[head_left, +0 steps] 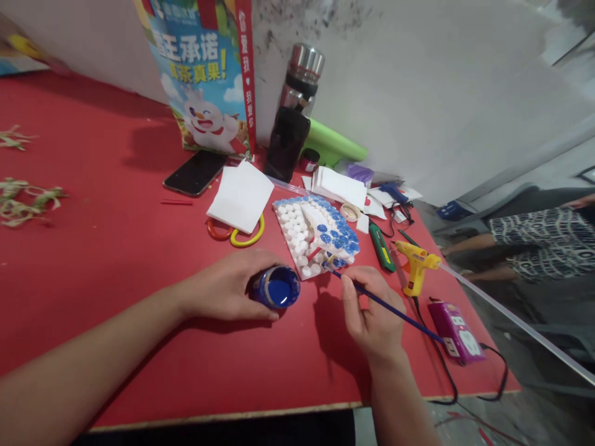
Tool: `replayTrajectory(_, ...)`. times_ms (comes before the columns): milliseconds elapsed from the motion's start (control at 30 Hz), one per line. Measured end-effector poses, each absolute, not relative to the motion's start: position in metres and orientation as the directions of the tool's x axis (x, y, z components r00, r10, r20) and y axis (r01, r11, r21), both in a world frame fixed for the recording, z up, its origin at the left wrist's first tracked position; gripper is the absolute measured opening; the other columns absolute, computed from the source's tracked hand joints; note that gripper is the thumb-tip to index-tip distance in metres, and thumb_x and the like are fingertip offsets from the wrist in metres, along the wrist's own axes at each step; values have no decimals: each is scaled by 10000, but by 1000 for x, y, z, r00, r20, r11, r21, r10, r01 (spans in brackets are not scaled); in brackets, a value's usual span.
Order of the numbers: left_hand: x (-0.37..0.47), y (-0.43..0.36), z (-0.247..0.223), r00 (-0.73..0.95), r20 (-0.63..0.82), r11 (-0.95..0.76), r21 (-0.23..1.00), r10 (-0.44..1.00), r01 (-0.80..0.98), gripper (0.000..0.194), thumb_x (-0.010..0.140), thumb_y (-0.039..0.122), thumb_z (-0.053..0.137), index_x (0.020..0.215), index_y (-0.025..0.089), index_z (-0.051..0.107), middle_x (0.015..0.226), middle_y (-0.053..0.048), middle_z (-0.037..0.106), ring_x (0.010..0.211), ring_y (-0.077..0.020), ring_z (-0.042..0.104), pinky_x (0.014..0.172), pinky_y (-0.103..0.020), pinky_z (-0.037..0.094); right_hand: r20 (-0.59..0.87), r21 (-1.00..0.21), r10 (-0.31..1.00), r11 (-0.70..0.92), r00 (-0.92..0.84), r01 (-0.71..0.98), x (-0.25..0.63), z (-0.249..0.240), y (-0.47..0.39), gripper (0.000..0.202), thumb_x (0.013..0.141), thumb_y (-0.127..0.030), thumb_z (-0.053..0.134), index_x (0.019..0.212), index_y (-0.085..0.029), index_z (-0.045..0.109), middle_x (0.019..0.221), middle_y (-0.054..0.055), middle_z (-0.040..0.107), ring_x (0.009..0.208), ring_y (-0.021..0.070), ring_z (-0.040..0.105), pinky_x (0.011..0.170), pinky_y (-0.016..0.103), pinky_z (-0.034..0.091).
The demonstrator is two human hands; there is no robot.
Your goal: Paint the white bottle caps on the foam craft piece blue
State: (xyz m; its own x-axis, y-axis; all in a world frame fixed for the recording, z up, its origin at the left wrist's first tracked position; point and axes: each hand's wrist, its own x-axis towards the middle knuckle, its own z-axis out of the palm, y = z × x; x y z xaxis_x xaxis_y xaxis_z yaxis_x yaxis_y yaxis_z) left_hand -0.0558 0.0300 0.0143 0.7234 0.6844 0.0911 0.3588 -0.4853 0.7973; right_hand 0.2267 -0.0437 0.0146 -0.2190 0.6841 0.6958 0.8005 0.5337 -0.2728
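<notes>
My left hand [227, 288] is wrapped round a small jar of blue paint [280, 288], its open mouth tilted toward me. Between thumb and fingers, my right hand [369, 306] pinches a thin blue paintbrush [395, 311]. The brush tip touches or nearly touches the lower edge of a small craft model [290, 232]. White round pieces cover the model's base, and blue-painted round pieces cover its raised, slanted top and back edge. Under the raised part some pieces are blue too; the exact contact point of the brush is too small to tell.
Behind the model lie white paper sheets [242, 195] over scissors [248, 238], phones [198, 172], a steel flask [302, 77] and a printed bag [204, 87]. To the right are a green cutter [382, 248], a yellow glue gun [416, 266] and a purple power box [456, 331]. Another person sits far right.
</notes>
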Motion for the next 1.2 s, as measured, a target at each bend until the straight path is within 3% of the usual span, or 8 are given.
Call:
replayTrajectory(300, -56, 31, 14, 721, 75, -470, 803, 689, 365, 568, 754, 380, 942, 1261, 223, 740, 1198, -69, 794, 1083, -293, 728, 918, -348, 547, 690, -281, 698, 502, -191, 818, 226, 14, -45, 81, 1059, -149, 597, 1065, -227, 620, 846, 21, 700, 708, 171, 691, 612, 277, 516)
replayTrajectory(1200, -55, 31, 13, 718, 80, -474, 800, 692, 367, 598, 759, 405, 937, 1293, 232, 732, 1233, -81, 793, 1099, -304, 735, 932, -366, 562, 700, -321, 703, 469, -127, 823, 224, 16, -44, 122, 1060, -159, 577, 979, -238, 623, 777, 2, 671, 671, 164, 662, 607, 284, 514)
